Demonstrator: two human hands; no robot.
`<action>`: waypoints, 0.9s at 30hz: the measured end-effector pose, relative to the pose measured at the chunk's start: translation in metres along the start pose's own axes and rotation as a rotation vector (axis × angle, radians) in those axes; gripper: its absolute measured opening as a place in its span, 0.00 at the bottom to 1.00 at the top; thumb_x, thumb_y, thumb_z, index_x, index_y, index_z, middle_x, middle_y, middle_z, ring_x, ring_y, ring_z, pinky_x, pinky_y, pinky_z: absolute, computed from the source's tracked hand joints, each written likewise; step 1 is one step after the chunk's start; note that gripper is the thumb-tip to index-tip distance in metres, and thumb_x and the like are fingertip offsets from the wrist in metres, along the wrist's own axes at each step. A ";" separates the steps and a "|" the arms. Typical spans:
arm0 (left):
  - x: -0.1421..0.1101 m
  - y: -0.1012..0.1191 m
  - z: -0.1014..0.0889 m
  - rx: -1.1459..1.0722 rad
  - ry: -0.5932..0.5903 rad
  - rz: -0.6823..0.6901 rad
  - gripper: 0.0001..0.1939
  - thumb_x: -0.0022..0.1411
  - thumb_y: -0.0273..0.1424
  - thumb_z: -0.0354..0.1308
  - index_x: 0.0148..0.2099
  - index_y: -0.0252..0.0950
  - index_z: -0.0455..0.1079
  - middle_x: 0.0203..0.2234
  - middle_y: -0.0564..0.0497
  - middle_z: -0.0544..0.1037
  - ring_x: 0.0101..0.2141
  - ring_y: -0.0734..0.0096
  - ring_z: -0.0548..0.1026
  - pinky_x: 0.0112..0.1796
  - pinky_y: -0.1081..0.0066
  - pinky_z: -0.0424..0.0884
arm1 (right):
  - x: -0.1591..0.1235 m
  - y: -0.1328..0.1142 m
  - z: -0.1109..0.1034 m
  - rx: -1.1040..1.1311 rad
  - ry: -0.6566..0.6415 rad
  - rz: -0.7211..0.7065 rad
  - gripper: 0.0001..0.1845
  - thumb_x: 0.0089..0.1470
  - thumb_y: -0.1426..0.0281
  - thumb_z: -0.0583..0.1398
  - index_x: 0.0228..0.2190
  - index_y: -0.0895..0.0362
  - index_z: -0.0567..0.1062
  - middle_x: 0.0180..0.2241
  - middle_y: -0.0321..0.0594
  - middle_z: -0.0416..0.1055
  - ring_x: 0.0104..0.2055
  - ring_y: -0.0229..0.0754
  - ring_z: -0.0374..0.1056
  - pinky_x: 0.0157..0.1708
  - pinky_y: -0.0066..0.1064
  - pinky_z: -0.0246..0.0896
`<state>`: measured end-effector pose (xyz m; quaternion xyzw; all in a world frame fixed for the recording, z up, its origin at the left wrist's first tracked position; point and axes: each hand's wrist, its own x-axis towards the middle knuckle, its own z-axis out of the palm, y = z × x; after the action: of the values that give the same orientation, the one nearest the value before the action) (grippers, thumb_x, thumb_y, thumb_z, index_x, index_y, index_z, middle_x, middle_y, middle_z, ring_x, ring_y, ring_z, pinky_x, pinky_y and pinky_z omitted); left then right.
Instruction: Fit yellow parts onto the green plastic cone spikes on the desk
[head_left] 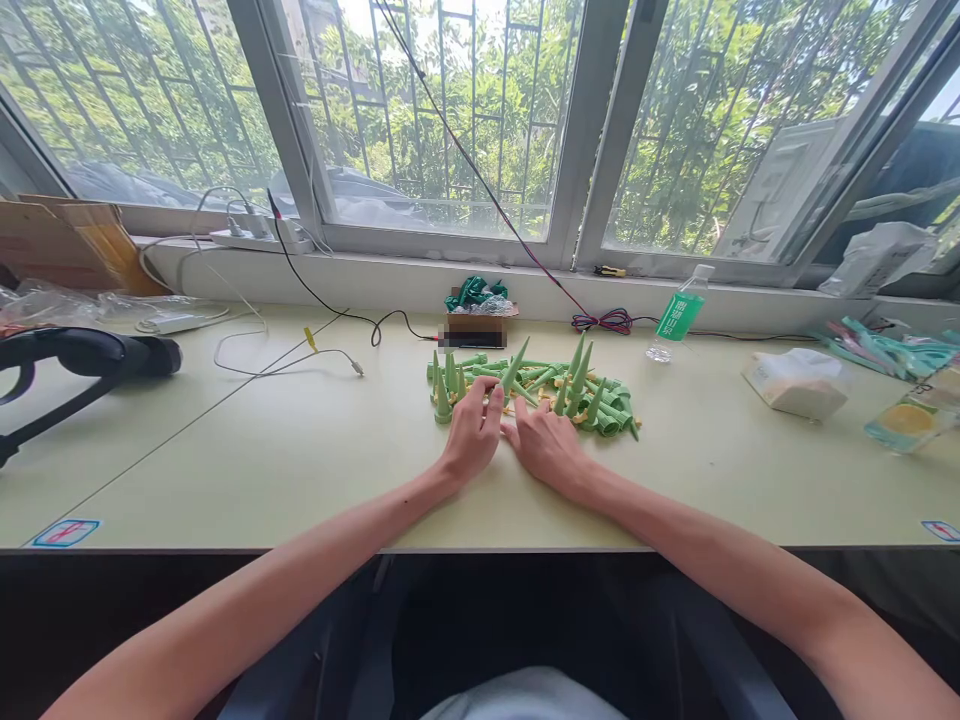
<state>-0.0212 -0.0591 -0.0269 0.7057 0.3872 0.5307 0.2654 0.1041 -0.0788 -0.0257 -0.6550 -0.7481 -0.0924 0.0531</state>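
Note:
A heap of green plastic cone-shaped spikes (615,405) with small yellowish pieces among them lies on the table before me. My left hand (474,430) is at the heap's near side, its thumb and fingers closed about the lower part of an upright green spike (514,366). Close by on the right, my right hand (547,445) reaches into the near edge with curled fingers; what they grip is hidden. Several spikes stand upright on both sides, among them one spike (442,400) left of my left hand and another spike (580,372) beyond my right hand.
Behind the heap sits a small open box (480,328) with green and clear wrapping. A water bottle (679,315), a tissue pack (796,383) and a cup (911,415) stand to the right. Leftward lie a white cable (285,368) and a black headset-like device (82,365).

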 end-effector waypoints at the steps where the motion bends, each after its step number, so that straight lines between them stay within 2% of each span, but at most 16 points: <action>1: 0.000 0.000 0.000 0.004 0.000 0.000 0.11 0.70 0.39 0.45 0.39 0.38 0.61 0.16 0.60 0.60 0.15 0.78 0.60 0.20 0.76 0.60 | -0.001 0.000 0.000 -0.003 0.004 -0.008 0.27 0.66 0.56 0.46 0.56 0.61 0.62 0.48 0.64 0.70 0.37 0.53 0.75 0.32 0.36 0.66; 8: 0.002 -0.004 0.000 0.033 0.003 -0.018 0.11 0.70 0.38 0.44 0.38 0.38 0.61 0.16 0.59 0.61 0.15 0.77 0.61 0.21 0.75 0.59 | -0.006 -0.001 -0.005 0.056 0.037 -0.086 0.18 0.66 0.60 0.49 0.49 0.58 0.66 0.39 0.50 0.74 0.36 0.49 0.74 0.33 0.33 0.66; 12: 0.004 -0.005 -0.001 0.052 -0.009 -0.040 0.11 0.70 0.38 0.45 0.37 0.38 0.61 0.16 0.59 0.62 0.16 0.76 0.61 0.23 0.74 0.60 | -0.004 0.003 -0.009 0.092 0.087 -0.106 0.19 0.68 0.62 0.43 0.49 0.58 0.65 0.43 0.52 0.72 0.39 0.47 0.74 0.36 0.33 0.65; 15: 0.005 -0.004 -0.001 0.074 -0.031 -0.061 0.11 0.69 0.38 0.45 0.38 0.38 0.61 0.16 0.59 0.62 0.16 0.76 0.61 0.23 0.73 0.59 | 0.000 0.007 -0.006 0.085 0.069 -0.072 0.15 0.68 0.65 0.45 0.47 0.59 0.66 0.42 0.50 0.73 0.39 0.47 0.74 0.35 0.33 0.65; 18: 0.006 -0.005 -0.001 0.066 -0.061 -0.097 0.11 0.69 0.39 0.45 0.38 0.38 0.61 0.15 0.59 0.62 0.16 0.76 0.61 0.23 0.73 0.58 | 0.003 0.010 -0.003 0.058 0.008 -0.068 0.12 0.66 0.73 0.46 0.46 0.60 0.66 0.39 0.50 0.73 0.38 0.47 0.74 0.35 0.34 0.65; 22: 0.008 -0.008 -0.001 0.043 -0.111 -0.136 0.12 0.69 0.39 0.45 0.36 0.38 0.61 0.16 0.58 0.65 0.17 0.75 0.63 0.25 0.73 0.61 | 0.003 0.014 -0.005 0.043 -0.019 -0.098 0.17 0.59 0.83 0.47 0.46 0.60 0.67 0.38 0.48 0.73 0.37 0.47 0.74 0.33 0.32 0.64; 27: 0.010 -0.012 -0.002 0.007 -0.153 -0.186 0.12 0.69 0.39 0.46 0.35 0.38 0.62 0.17 0.58 0.67 0.16 0.76 0.64 0.23 0.74 0.62 | 0.003 0.017 -0.009 0.067 0.006 -0.106 0.15 0.60 0.81 0.48 0.45 0.57 0.68 0.38 0.46 0.73 0.36 0.46 0.74 0.31 0.30 0.61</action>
<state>-0.0245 -0.0444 -0.0301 0.7061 0.4315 0.4471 0.3395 0.1203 -0.0759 -0.0156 -0.6121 -0.7842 -0.0721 0.0722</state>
